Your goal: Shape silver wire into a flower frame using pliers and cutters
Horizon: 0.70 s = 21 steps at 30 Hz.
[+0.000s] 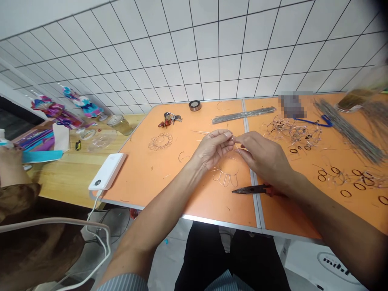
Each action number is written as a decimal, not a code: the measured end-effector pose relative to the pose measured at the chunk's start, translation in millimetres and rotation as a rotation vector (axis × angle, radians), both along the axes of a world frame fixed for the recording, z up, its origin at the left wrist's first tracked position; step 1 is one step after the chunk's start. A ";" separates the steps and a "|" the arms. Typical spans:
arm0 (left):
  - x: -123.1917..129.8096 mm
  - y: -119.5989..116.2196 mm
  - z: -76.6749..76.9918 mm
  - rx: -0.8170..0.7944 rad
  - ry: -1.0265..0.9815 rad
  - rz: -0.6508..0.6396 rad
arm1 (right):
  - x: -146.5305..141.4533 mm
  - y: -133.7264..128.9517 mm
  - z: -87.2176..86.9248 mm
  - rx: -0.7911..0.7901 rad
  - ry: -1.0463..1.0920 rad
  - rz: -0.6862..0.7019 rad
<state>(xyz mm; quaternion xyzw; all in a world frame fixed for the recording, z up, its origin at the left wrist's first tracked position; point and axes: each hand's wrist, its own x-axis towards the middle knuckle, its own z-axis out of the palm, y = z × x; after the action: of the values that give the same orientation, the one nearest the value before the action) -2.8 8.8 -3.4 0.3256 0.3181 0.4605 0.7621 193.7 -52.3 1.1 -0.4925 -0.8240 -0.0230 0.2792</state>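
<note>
My left hand (216, 147) pinches a thin wire over the orange table, fingers curled. Against it, my right hand (263, 155) grips the wire's other part between thumb and fingers. Below the hands hangs or lies a looped wire ring (226, 178) with petal-like loops; it seems joined to the held wire, though the fingers hide the join. Pliers (250, 189) lie beneath my right wrist, their jaws pointing left. Farther left on the table rests another looped wire ring (160, 141).
A white power bank (107, 171) with a cable sits at the table's left edge. Tape (195, 106), keys (170, 119) and a wire bundle (243, 115) lie behind. Tangled wire (292, 131) and longer wires (351, 131) are right. A co-worker's arm (12, 167) shows left.
</note>
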 end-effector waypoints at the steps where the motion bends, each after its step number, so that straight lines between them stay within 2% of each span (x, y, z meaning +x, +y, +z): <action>1: 0.8 -0.4 -1.5 -0.004 -0.014 -0.014 | -1.7 -2.0 -0.2 0.004 0.007 0.050; 4: 2.9 -1.8 -4.5 -0.016 -0.047 -0.045 | -4.1 -6.5 2.8 -0.027 0.108 0.088; 7: 2.9 -2.8 -3.7 -0.028 -0.024 -0.094 | -5.9 -8.3 8.1 -0.072 0.307 -0.010; 9: 0.3 -1.9 -2.1 0.021 0.063 -0.112 | -6.0 -7.2 10.6 -0.126 0.478 -0.089; 12: -7.9 3.4 -2.9 0.242 0.351 -0.029 | -1.7 -1.5 12.1 -0.184 0.648 -0.140; 15: -15.6 11.1 -11.2 0.539 0.773 0.130 | 5.3 6.9 12.8 -0.175 0.592 -0.141; 17: -16.5 14.5 -19.4 0.598 1.006 0.151 | 8.2 11.4 13.3 -0.195 0.503 -0.139; 21: -8.9 14.1 -30.7 0.640 1.266 0.053 | 6.9 13.9 13.9 -0.351 0.389 -0.171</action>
<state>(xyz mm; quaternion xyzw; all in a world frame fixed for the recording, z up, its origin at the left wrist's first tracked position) -11.7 22.9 -34.1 0.7309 0.5566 0.2721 0.2864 200.6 -38.3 15.1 -0.5963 -0.7016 0.1919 0.3397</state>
